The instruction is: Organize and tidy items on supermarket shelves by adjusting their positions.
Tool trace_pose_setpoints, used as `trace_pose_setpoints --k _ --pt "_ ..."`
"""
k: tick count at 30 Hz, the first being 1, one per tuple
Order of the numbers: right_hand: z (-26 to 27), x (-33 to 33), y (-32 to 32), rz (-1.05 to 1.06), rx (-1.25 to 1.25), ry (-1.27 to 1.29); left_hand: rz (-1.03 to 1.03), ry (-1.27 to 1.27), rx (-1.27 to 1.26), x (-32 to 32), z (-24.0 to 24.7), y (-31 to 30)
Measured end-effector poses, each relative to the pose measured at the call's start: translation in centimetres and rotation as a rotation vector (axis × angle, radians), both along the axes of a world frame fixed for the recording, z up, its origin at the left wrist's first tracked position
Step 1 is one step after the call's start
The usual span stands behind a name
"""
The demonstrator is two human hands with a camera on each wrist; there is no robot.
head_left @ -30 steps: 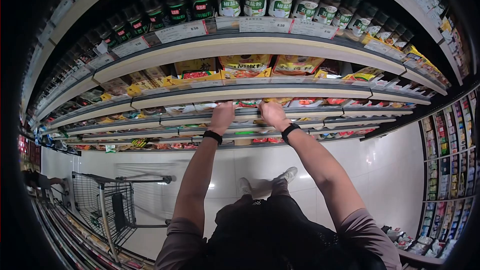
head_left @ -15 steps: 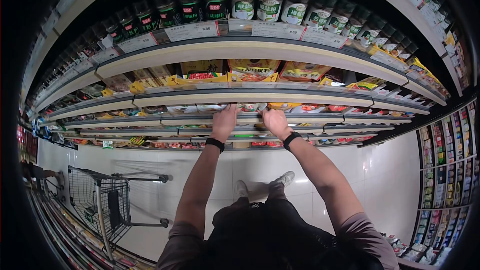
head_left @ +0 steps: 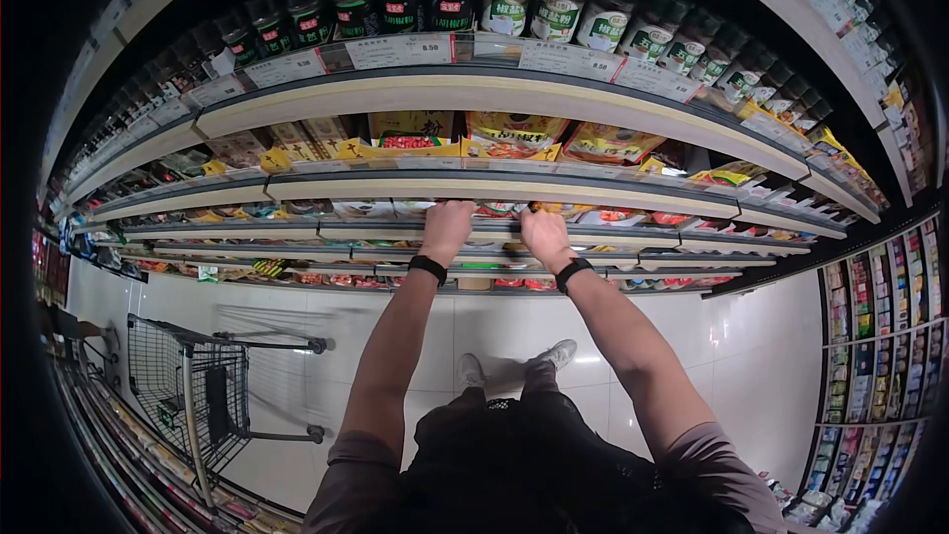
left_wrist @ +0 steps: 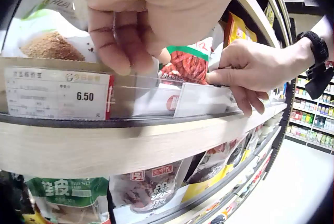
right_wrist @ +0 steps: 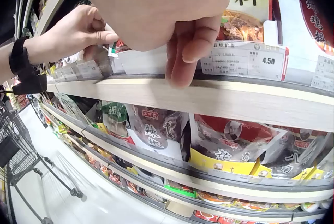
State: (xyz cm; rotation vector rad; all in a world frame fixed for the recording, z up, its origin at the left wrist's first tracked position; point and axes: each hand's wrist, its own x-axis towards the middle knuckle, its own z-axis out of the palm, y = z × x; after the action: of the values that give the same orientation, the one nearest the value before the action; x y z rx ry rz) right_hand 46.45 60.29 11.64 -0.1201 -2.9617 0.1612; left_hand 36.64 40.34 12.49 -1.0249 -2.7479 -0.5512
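Between my two hands, a packet with a picture of dried red chilies stands on a shelf, behind a clear front strip and a white card front. My left hand pinches the packet's left side, fingers curled, its thumb partly hidden in the left wrist view. On the other side my right hand pinches the packet's right edge, thumb at the front. Its remaining fingers hang curled over the shelf edge in the right wrist view. A packet showing brown powder stands beside my left hand, behind a 6.50 price tag.
Seasoning jars and yellow pouches fill the shelves above. Lower shelves hold more bags, including a dark spice bag. A shopping cart stands on the floor behind to the left. More shelving rises at the right.
The head view has shifted, so the jars appear farther right and the cart farther left. Both hands stay at the same shelf, with only slight shifts of the fingers.
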Motion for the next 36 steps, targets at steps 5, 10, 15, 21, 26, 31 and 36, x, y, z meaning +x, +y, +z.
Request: trace_pose_setpoints --k 5,10,15,21,26,31,36 --pt "0.6 -0.4 -0.3 -0.037 -0.046 -0.053 -0.014 -0.009 0.088 -0.1 0.6 -0.2" --pt "0.1 -1.2 -0.9 -0.116 -0.022 -0.069 -0.002 0.1 0.265 0.0 0.1 0.6" --pt "0.9 -1.5 -1.5 -0.163 -0.008 -0.12 -0.037 0.058 0.225 -0.3 -0.4 1.2" --pt "2.2 -2.1 -2.2 -0.219 -0.007 -0.231 -0.026 -0.084 0.191 -0.9 -0.4 1.9" --pt "1.2 -3.0 -2.0 -0.248 -0.041 -0.111 0.071 -0.202 0.245 1.7 0.4 -0.1" --pt "1.7 -2.3 -2.2 -0.214 -0.077 -0.142 -0.17 -0.008 0.507 7.1 4.2 -1.5" --pt "2.1 -1.4 -2.1 -0.235 -0.209 -0.074 -0.33 0.155 0.026 4.5 3.5 1.3"
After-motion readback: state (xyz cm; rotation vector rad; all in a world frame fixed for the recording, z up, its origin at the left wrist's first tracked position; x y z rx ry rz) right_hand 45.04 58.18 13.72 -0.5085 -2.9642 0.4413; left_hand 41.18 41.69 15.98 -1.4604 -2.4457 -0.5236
